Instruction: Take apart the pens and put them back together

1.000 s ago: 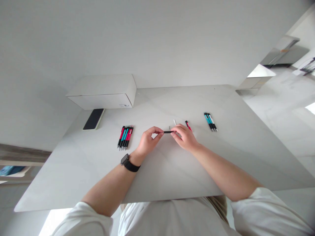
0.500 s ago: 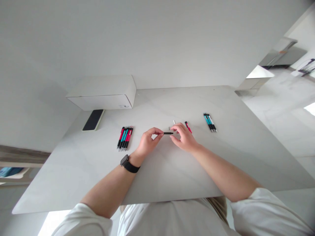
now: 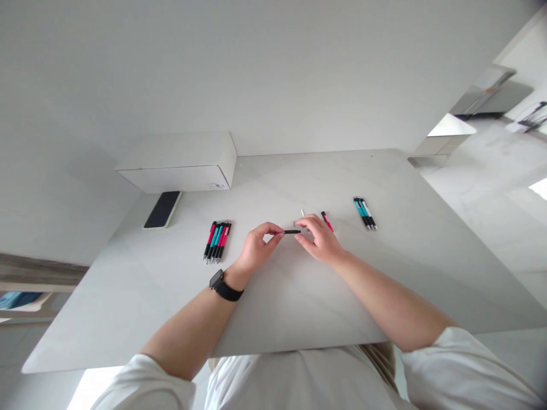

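Between the thumb and forefinger of the left hand (image 3: 256, 245), a slim black cylindrical piece (image 3: 292, 232) is pinched by one end, its free end pointed toward the right hand (image 3: 321, 240). The left grip is closed on it. The right grip is parted, thumb and forefinger set about the free end; nothing is seen clasped there, and contact cannot be confirmed. Clearance above the white marbled surface (image 3: 277, 307) cannot be told.

Handling note (judgement): the pinched end is best kept firm but not squeezed hard, and any push or turn applied along the axis, so that tilt and slip are avoided. Close by the right fingertips, a tiny grey piece (image 3: 294, 223) and a thin white stick (image 3: 303, 213) could easily be knocked; low sweeps should be avoided.

Just beyond the right hand, a red pen part with a black end (image 3: 327, 221) is laid. Farther out, teal, white and black pens (image 3: 365, 213) are lined up on the right; red, teal and black pens (image 3: 217, 241) on the left.
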Demonstrator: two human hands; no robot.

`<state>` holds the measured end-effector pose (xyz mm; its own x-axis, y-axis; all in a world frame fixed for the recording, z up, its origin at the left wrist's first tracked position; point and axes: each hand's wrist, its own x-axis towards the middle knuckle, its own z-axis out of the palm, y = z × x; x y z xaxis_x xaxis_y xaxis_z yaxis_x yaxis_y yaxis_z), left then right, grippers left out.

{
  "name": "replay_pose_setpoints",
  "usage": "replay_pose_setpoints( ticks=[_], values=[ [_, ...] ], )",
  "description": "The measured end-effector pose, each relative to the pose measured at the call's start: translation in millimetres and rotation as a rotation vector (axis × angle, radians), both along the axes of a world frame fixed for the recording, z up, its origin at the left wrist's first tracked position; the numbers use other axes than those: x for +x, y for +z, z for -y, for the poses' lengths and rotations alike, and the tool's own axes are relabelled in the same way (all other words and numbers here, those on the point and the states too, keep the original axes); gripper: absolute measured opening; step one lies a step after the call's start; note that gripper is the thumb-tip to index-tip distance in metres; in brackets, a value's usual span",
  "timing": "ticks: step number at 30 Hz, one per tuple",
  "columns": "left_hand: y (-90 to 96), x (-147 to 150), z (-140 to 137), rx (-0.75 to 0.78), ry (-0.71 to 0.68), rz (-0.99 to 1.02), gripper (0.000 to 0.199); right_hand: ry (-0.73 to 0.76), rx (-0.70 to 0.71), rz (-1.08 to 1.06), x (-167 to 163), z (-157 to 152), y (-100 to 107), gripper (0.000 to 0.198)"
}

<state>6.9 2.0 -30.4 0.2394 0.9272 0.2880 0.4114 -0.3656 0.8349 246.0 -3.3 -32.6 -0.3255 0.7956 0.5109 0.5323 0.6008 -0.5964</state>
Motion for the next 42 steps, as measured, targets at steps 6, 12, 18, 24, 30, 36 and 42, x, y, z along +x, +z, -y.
replay_pose_setpoints(
  ticks=[6,12,18,24,30,36,42],
  values=[
    [-0.3,-0.2,0.0,0.005,0.004,-0.014,0.015,0.007,0.016,0.039,0.2,-0.4,-0.2,0.015],
    [1.2,-0.5,-0.3,0.003,-0.009,-0.037,0.017,-0.019,0.011,0.051,0.3,0.0,0.7,0.019],
    [2.2,-0.3,0.2,0.009,-0.004,-0.038,0.017,-0.013,0.006,0.038,-0.4,0.9,3.1,0.016],
    [3.8,-0.2,0.7,0.017,-0.001,-0.05,0.017,-0.021,0.006,0.062,-1.3,1.1,3.2,0.011],
    [4.3,0.2,0.9,-0.001,0.008,-0.039,0.016,-0.04,0.032,0.05,-2.4,0.9,1.9,0.012],
    [2.4,0.0,0.4,0.039,-0.021,-0.043,0.014,-0.038,0.017,0.061,-1.3,0.0,1.3,0.011],
    [4.1,0.7,-1.4,0.163,-0.097,-0.143,0.025,-0.039,0.032,0.111,-2.2,-0.4,-0.9,0.012]
  ],
)
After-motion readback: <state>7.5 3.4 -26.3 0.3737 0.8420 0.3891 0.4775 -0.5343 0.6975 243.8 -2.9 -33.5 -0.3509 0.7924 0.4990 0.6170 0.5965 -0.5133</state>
